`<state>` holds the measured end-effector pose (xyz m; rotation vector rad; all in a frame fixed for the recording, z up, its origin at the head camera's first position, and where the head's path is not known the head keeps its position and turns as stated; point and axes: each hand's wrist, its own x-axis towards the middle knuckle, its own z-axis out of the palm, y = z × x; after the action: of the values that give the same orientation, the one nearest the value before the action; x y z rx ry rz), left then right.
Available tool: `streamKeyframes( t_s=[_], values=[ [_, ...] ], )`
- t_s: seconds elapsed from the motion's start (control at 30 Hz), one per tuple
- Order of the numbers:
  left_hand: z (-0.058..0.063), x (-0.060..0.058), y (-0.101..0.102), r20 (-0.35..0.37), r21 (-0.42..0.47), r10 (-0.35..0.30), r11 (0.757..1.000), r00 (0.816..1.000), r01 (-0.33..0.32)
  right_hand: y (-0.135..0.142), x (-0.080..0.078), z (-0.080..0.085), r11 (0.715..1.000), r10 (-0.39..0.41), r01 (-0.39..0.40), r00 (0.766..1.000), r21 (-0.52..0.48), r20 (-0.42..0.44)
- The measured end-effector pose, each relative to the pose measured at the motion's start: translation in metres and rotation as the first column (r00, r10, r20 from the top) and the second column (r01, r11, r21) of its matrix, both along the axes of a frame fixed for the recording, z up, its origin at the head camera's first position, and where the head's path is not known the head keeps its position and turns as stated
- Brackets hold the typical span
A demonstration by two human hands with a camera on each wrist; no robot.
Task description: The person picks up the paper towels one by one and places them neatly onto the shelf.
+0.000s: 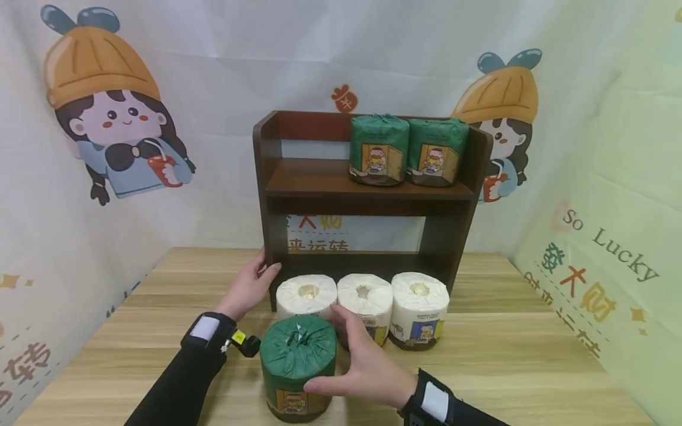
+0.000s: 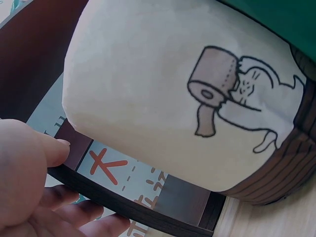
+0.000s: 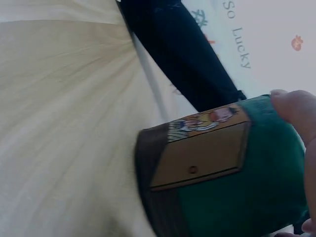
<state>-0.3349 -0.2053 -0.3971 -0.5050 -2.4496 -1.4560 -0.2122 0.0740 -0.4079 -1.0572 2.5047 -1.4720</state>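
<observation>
One green roll (image 1: 296, 362) is in front of the white rolls (image 1: 375, 304), clasped between thumb and fingers of the right hand (image 1: 370, 362); the left hand (image 1: 248, 291) grips the shelf (image 1: 367, 205). A gentle squeeze and a steady shelf should serve well.

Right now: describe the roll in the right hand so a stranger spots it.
Start at the dark shelf; three white rolls stand before it. Nearer the camera, in the right hand, is the green roll, the only green one off the shelf.
</observation>
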Motion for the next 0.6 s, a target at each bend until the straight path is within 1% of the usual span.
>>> streamKeyframes(
  t_s=[0.13, 0.2, 0.33, 0.43, 0.53, 0.6],
  values=[
    [0.0, 0.0, 0.0, 0.009, -0.007, 0.002, 1.0, 1.0, -0.002, -0.004, -0.001, -0.011, 0.999, -0.007, 0.004, 0.997, 0.045, 0.073],
    [0.001, 0.0, 0.0, 0.015, -0.012, 0.008, 1.0, 1.0, -0.007, -0.005, -0.002, -0.015, 0.999, 0.004, -0.009, 0.996, 0.052, 0.09],
    [0.0, 0.0, 0.0, 0.017, -0.009, 0.001, 1.0, 1.0, -0.001, -0.009, -0.002, -0.021, 0.999, 0.032, -0.035, 0.996, 0.034, 0.088],
    [0.0, 0.0, 0.0, 0.008, -0.001, -0.009, 1.0, 1.0, 0.009, -0.011, -0.001, -0.024, 0.999, 0.037, -0.038, 0.996, 0.008, 0.086],
    [-0.001, -0.001, -0.001, 0.01, -0.002, -0.006, 1.0, 1.0, 0.006, -0.012, 0.0, -0.025, 1.0, 0.024, -0.023, 0.997, -0.009, 0.079],
    [0.0, 0.0, -0.001, 0.016, -0.008, -0.001, 1.0, 1.0, 0.001, -0.013, 0.0, -0.026, 1.0, 0.008, -0.008, 0.998, -0.001, 0.068]
  ],
)
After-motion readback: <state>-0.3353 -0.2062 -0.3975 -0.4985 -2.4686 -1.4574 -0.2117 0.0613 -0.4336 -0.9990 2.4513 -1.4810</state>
